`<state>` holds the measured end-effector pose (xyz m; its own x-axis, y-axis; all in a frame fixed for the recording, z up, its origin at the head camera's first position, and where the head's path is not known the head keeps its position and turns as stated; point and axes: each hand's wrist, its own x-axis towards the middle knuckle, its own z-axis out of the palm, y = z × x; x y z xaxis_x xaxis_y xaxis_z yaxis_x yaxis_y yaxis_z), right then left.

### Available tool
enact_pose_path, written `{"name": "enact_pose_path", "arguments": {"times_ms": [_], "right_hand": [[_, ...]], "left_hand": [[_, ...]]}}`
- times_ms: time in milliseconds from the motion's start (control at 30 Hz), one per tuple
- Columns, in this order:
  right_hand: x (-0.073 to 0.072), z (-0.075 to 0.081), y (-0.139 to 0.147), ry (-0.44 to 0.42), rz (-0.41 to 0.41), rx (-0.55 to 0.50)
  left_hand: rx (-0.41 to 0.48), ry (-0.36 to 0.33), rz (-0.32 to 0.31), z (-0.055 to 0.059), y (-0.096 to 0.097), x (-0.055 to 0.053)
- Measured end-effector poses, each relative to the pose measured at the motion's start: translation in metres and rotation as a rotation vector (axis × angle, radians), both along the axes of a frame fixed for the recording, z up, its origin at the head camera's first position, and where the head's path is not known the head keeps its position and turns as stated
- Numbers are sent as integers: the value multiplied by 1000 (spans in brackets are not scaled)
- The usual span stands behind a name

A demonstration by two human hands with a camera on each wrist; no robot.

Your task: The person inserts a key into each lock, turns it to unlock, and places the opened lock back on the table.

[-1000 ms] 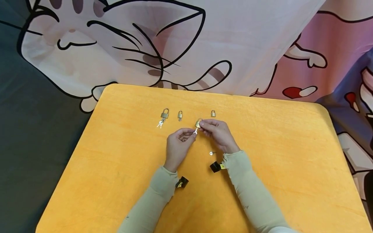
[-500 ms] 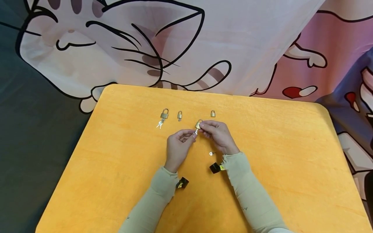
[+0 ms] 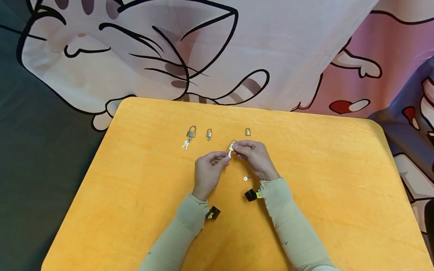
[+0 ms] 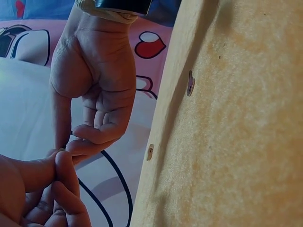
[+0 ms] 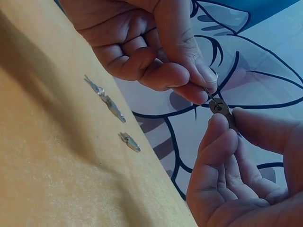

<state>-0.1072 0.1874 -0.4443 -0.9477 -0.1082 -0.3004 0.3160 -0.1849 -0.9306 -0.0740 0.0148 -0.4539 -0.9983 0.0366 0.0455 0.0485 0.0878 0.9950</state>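
Note:
My right hand [image 3: 255, 159] holds a small brass padlock [image 3: 231, 146] between thumb and fingers, shackle upward. With thumb and forefinger, my left hand [image 3: 208, 174] pinches a silver key [image 3: 229, 154] at the bottom of that lock. The right wrist view shows the key's shaft [image 5: 211, 96] reaching the keyhole face of the padlock [image 5: 219, 108]; how deep it sits I cannot tell. In the left wrist view, the left hand [image 4: 42, 189] and right hand [image 4: 97, 85] meet at the fingertips, which hide most of the lock.
On the yellow table [image 3: 135, 180] lie a larger padlock [image 3: 191, 133] with keys [image 3: 185, 144], a small padlock [image 3: 209, 133] with a key in its bottom, and another small padlock [image 3: 248, 132]. A loose key [image 3: 246, 178] lies near the right wrist. A cartoon curtain [image 3: 288, 56] hangs behind.
Both hands, with the padlock and key between them, have shifted very slightly toward me. Their grips look the same, and the things on the table have stayed put.

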Motion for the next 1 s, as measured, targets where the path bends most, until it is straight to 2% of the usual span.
{"name": "enact_pose_path", "arguments": {"times_ms": [267,467,600,1000], "right_hand": [[1,0,-1,-2,-17,-15],[2,2,-2,-5,-19,-28],[3,1,-2,-5,-28,-31],[3,-1,-1,0,-41,-23]], "left_hand": [[37,25,-6,-2,0,-1],[77,-2,-19,-3,0,-2],[67,-11,-22,-4,0,-1],[46,21,-19,-4,-2,-1]]}}
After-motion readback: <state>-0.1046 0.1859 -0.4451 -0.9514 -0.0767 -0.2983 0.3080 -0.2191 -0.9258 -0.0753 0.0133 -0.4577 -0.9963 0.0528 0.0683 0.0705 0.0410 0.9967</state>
